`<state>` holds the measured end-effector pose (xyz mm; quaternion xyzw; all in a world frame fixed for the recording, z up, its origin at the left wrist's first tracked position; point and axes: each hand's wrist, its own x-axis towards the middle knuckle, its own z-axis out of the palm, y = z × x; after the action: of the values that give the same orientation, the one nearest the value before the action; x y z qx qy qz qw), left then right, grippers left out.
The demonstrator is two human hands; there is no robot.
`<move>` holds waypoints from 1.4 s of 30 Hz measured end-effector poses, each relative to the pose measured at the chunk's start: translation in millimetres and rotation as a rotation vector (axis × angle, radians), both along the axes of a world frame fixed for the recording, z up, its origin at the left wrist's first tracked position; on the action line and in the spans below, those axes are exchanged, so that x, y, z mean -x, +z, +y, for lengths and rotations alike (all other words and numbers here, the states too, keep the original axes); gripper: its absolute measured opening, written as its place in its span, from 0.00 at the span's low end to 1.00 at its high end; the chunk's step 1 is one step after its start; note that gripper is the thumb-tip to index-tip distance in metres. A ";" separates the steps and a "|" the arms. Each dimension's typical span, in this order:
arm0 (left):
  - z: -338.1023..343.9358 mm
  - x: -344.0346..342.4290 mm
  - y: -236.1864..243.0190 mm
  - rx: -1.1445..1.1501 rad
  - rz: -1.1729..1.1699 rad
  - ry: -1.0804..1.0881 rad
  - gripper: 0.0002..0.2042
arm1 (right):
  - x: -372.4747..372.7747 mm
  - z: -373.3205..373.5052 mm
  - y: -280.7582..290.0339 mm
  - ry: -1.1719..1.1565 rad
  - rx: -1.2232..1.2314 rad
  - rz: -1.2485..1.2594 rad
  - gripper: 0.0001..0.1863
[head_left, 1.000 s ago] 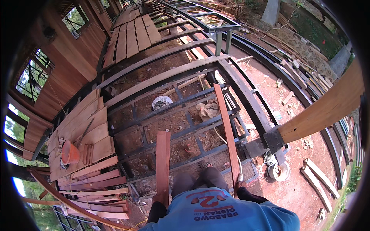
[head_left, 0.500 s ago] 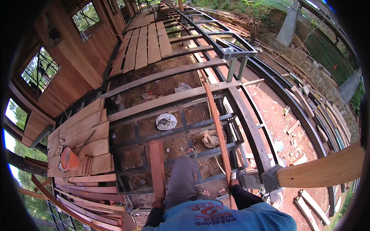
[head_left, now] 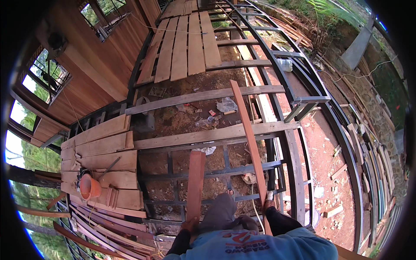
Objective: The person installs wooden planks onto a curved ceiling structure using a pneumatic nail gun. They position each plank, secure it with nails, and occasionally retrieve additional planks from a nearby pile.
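My left hand (head_left: 189,225) is closed around the near end of a short, wide reddish-brown board (head_left: 196,181), which points away from me over the dark frame. My right hand (head_left: 269,203) grips a long, narrow wooden batten (head_left: 248,130) close to its near end; something white wraps or sits at that hand's fingers. The batten's far end reaches past the pale crossbeam (head_left: 208,136). Behind the far end of the wide board, a white sack (head_left: 209,150) is partly hidden. My bent leg (head_left: 219,212) shows between the two pieces.
Dark metal joists (head_left: 216,172) span open gaps above bare soil. An orange bucket (head_left: 89,187) stands on loose planks (head_left: 102,161) at left. Laid floorboards (head_left: 188,45) lie farther ahead, beside a wooden wall (head_left: 104,65). Timber piles (head_left: 377,169) line the right side.
My view has moved forward and turned, so the frame and bucket sit differently. Both pieces of wood have come along in my hands, and the wide board now covers part of the sack.
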<state>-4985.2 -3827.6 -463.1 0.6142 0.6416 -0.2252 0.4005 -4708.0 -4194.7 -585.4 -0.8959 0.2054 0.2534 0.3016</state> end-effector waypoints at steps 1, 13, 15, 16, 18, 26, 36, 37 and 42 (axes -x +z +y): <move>9.5 -11.7 7.5 -0.005 0.037 -0.012 0.47 | -19.0 10.5 15.8 0.011 0.006 -0.034 0.29; 101.0 -165.7 128.7 -0.110 0.072 -0.040 0.49 | -168.7 63.4 76.6 0.096 -0.003 -0.074 0.25; 112.7 -181.7 129.0 -0.088 0.076 -0.042 0.50 | -176.3 58.3 65.0 0.157 0.072 -0.050 0.24; 120.3 -186.2 121.6 -0.058 0.073 -0.067 0.50 | -178.3 49.8 48.3 0.067 0.059 -0.080 0.21; 137.9 -174.5 104.7 -0.060 0.142 -0.059 0.51 | -183.9 70.2 62.7 0.072 0.023 -0.001 0.19; 170.6 -234.5 179.3 -0.057 0.282 0.029 0.50 | -270.9 152.3 160.2 -0.004 -0.099 0.177 0.28; 293.4 -243.6 133.8 -0.159 0.028 0.347 0.49 | -437.7 299.4 201.7 0.286 -0.026 -0.146 0.22; 301.9 -272.1 163.4 -0.168 0.045 0.315 0.50 | -449.8 312.9 200.8 0.246 -0.015 -0.128 0.22; 348.9 -318.4 187.3 -0.165 -0.021 0.244 0.55 | -468.7 357.9 187.0 0.306 0.024 -0.140 0.21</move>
<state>-4666.8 -3478.6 -275.8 0.5649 0.7235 -0.1152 0.3798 -4239.4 -3836.8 -398.4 -0.9358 0.0479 0.2307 0.2622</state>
